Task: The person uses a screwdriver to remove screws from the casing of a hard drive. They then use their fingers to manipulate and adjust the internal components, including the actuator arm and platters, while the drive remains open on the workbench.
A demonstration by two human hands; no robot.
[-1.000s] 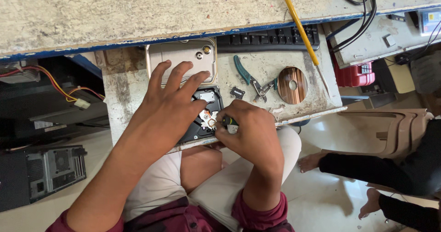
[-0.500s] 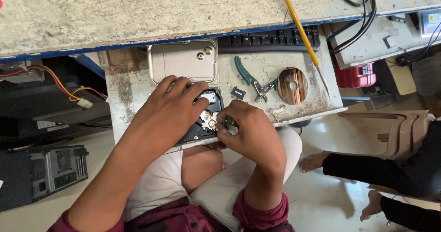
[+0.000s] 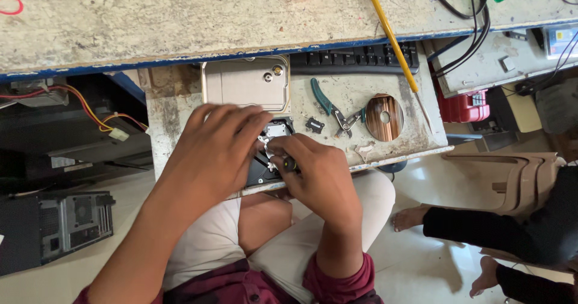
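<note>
I look down on a worn, stained pull-out tabletop under a long concrete bench, a dark keyboard along its far edge. At the near edge lies an opened hard drive, its grey metal lid set aside toward the far edge. My left hand lies spread over the drive, fingers flat, pinning it. My right hand is closed around a small dark tool pressed into the drive's works; its tip is hidden. The drive hangs close to the near edge, so I judge a hard push could tip it onto my lap. If the tool slips, it may jab my left fingers. Green-handled pliers and a shiny platter disc lie near the right edge, where an elbow could knock them off.
</note>
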